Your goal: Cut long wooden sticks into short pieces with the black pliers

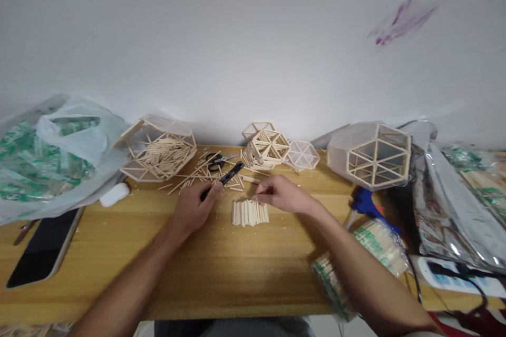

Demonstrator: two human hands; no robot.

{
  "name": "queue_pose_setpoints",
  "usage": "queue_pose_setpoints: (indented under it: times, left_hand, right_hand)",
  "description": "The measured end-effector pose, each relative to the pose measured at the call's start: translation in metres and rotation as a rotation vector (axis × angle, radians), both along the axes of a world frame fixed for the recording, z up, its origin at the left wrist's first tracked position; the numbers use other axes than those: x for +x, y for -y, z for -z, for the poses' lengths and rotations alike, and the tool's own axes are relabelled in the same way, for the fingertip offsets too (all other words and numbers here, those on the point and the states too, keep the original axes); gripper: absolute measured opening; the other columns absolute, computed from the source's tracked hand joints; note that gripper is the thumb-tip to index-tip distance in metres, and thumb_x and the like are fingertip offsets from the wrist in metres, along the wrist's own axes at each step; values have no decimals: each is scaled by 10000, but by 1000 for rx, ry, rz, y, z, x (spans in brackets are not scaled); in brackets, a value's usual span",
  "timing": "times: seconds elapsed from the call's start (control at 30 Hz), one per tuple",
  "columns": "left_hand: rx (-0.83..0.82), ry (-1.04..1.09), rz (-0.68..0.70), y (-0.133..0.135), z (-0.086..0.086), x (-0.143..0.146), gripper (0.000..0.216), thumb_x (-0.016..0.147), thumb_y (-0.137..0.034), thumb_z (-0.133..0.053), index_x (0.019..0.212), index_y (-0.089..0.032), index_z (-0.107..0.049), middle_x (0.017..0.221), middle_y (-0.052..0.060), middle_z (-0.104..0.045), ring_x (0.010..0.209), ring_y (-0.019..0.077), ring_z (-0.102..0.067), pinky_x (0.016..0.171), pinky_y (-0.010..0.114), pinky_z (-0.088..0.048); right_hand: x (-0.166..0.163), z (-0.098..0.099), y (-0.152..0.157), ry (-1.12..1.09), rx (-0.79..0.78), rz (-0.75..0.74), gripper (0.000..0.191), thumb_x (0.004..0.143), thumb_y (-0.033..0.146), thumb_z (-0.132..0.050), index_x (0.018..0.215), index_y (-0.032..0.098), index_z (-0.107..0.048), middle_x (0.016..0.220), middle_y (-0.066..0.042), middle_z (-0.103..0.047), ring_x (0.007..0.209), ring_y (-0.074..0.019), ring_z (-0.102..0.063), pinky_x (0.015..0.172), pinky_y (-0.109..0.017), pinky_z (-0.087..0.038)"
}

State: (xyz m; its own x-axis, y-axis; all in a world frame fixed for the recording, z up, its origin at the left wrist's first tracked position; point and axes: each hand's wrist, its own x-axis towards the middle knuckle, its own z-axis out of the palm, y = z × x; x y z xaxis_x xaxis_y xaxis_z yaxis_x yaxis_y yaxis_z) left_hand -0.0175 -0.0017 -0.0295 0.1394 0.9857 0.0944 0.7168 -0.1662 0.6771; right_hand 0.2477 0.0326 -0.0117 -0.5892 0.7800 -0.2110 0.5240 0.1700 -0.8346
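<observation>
The person's left hand is curling its fingers around a black-handled cutter, gripping it low on the wooden tabletop with the tool's tip angling up and away toward the back. The right hand is hovering just beside it, fingers pinched together on the top edge of a neat row of short cut sticks, which is lying flat on the tabletop between the two hands. Whether those fingertips are actually holding a single stick is too small to tell.

Behind the cutter, a pair of scissors is lying among loose sticks. A stick-built hexagonal frame is sitting at the back left, filled with sticks, and a smaller stack of frames is resting at the back centre. A larger faceted stick shell is standing to the right. A phone is lying face-up at the left edge, and a packet of sticks is sitting under the right forearm.
</observation>
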Motion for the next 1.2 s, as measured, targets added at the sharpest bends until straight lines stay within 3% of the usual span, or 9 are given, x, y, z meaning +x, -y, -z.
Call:
queue_pose_setpoints:
  times: [0.2,0.4,0.57,0.67,0.8,0.9,0.97,1.1,1.2]
  left_hand:
    - [12,28,-9,-1,1,0,518,970,-541,-398,610,-186,-511,543,-34,-460,551,125,-445,576,274,-286]
    - [39,68,-26,-1,1,0,510,970,-526,-407,607,-184,-516,525,-42,-440,530,117,-433,558,271,-279]
    - [44,99,-26,0,1,1,515,969,-527,-413,592,-185,-489,528,-44,-420,533,112,-424,560,268,-274]
    - [56,118,-36,0,1,1,518,967,-526,-420,578,-186,-454,528,-45,-395,534,108,-411,559,268,-264]
    - [75,121,-44,0,0,1,516,961,-525,-427,573,-186,-451,522,-44,-384,530,109,-410,558,272,-253]
    - [79,122,-44,1,-2,1,520,958,-529,-427,572,-183,-475,514,-42,-400,530,113,-432,565,273,-260]
    - [82,124,-42,1,-2,2,519,958,-529,-427,579,-181,-500,517,-40,-417,537,116,-448,569,272,-266]
    - [79,113,-34,1,0,3,514,955,-535,-433,599,-178,-534,538,-31,-466,557,124,-468,578,277,-273]
    - [65,102,-25,1,1,3,514,955,-536,-430,600,-179,-532,546,-26,-485,567,127,-477,585,277,-277]
  right_hand:
    - [6,-26,2,80,57,46,212,916,264,-618,782,140,-726,702,-18,-688,625,-129,-549,607,-243,-384]
    - [33,-57,12,355,190,302,57,857,188,-667,844,153,-710,805,-55,-719,710,-170,-623,639,-259,-411]
    - [27,-34,31,584,231,317,104,855,121,-619,765,163,-651,765,-83,-701,687,-198,-616,616,-277,-363]
    - [15,-17,43,716,304,313,130,900,58,-523,908,140,-623,850,-135,-697,729,-224,-618,650,-297,-362]
    - [11,-11,55,805,317,249,337,819,-57,-477,1122,74,-544,913,-172,-665,799,-258,-605,714,-319,-390]
    - [16,-14,60,665,298,231,520,741,-98,-457,1226,84,-504,990,-160,-632,872,-249,-597,791,-322,-424]
    - [20,-15,62,480,288,235,581,771,-77,-436,1304,149,-493,1019,-118,-618,893,-224,-599,835,-325,-439]
    - [19,-10,62,140,184,302,429,894,52,-410,1261,208,-568,867,-26,-597,782,-175,-600,790,-317,-465]
    - [12,-4,62,-61,36,383,413,862,108,-489,1255,188,-585,857,-9,-583,750,-154,-607,718,-287,-483]
